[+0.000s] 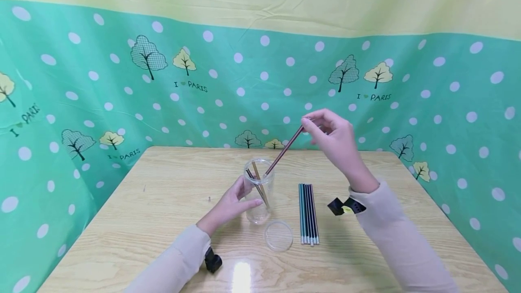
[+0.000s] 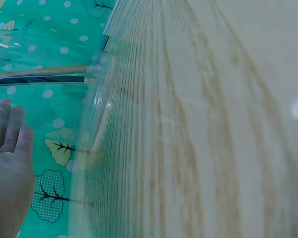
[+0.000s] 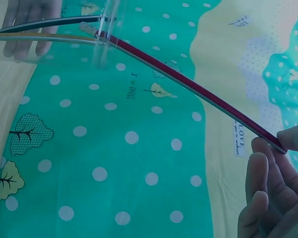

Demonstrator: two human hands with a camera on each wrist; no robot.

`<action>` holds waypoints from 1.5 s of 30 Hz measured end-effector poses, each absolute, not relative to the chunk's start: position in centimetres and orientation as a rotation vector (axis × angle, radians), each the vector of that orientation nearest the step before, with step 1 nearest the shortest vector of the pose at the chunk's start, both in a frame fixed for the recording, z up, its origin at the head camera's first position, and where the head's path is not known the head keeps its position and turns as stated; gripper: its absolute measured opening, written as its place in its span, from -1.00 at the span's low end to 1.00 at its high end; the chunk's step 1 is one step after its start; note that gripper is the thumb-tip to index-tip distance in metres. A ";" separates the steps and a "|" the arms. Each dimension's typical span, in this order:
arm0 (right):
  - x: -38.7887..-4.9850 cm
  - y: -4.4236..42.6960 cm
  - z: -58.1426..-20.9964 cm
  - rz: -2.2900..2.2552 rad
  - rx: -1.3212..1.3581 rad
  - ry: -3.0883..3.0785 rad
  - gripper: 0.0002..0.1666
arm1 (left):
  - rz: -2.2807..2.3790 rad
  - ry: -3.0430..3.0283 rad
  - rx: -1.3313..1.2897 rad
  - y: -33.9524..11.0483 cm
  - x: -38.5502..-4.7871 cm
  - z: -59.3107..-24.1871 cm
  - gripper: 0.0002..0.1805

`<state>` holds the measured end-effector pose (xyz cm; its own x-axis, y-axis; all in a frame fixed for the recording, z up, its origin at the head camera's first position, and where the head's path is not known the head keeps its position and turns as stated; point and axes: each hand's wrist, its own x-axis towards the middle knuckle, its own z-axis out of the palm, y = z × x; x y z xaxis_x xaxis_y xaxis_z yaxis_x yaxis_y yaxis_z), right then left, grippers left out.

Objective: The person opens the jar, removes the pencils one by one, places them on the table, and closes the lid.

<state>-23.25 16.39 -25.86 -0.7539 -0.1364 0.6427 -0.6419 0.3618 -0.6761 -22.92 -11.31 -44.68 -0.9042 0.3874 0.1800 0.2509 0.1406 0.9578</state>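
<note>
Left hand point(image 1: 234, 203) grips the jar point(image 1: 260, 215) round its side; the clear wall, judged slippery, is best held mid-body. Two pencils point(image 1: 256, 171) lean inside the jar. Red pencil point(image 1: 286, 147) slants into the jar's mouth; judged light, stiff and smooth, best taken near its upper end. Lid point(image 1: 278, 236) lies before the jar, row point(image 1: 309, 214) to its right. Right hand point(image 1: 334, 138), above and right of the jar, pinches the red pencil's upper end

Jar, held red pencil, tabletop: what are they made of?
Jar: clear, glossy glass or rigid plastic; pencils inside show through.
Dark red pencil: probably painted wood, semi-gloss; even colour, pale band along one side.
Tabletop: wood or wood-look laminate, glossy; grain pattern, bright reflection.
</note>
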 end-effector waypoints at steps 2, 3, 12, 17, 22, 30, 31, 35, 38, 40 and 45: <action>-23.2 16.8 -25.7 1.389 0.661 -2.118 -0.78 | 1.882 2.289 0.636 -11.3 -22.9 -44.7 -0.22; -23.2 17.0 -25.6 1.387 0.652 -2.107 -0.78 | 1.880 2.291 0.635 -11.3 -22.9 -44.7 -0.22; -22.7 18.6 -25.0 1.414 0.584 -2.008 -0.74 | 1.874 2.308 0.633 -11.3 -22.8 -44.8 -0.19; -22.5 19.3 -24.7 1.425 0.549 -1.998 -0.73 | 1.864 2.311 0.622 -11.3 -22.8 -44.8 -0.19; -22.4 19.8 -24.8 1.407 0.514 -2.026 -0.72 | 1.863 2.306 0.615 -11.4 -22.8 -44.8 -0.19; -22.8 20.4 -26.2 1.259 0.497 -2.147 -0.73 | 1.866 2.293 0.636 -11.3 -22.9 -44.8 -0.23; -22.8 20.5 -26.4 1.256 0.494 -2.154 -0.73 | 1.866 2.292 0.640 -11.3 -22.9 -44.8 -0.23; -23.1 20.9 -27.0 1.244 0.492 -2.172 -0.74 | 1.862 2.294 0.651 -11.3 -23.0 -44.9 -0.24; -22.7 20.9 -27.0 1.224 0.505 -2.191 -0.76 | 1.857 2.302 0.650 -11.4 -23.0 -45.0 -0.24; -22.9 21.2 -27.3 1.204 0.504 -2.210 -0.75 | 1.856 2.303 0.649 -11.4 -23.0 -44.9 -0.22; -24.2 22.2 -29.0 1.147 0.482 -2.323 -0.65 | 1.856 2.306 0.641 -11.4 -23.0 -44.8 -0.21</action>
<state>-24.19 22.19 -29.02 -0.8120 -0.0911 0.5765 -0.5131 0.5821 -0.6308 -23.05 -11.44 -44.81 -0.9044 0.3901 0.1731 0.2526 0.1622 0.9539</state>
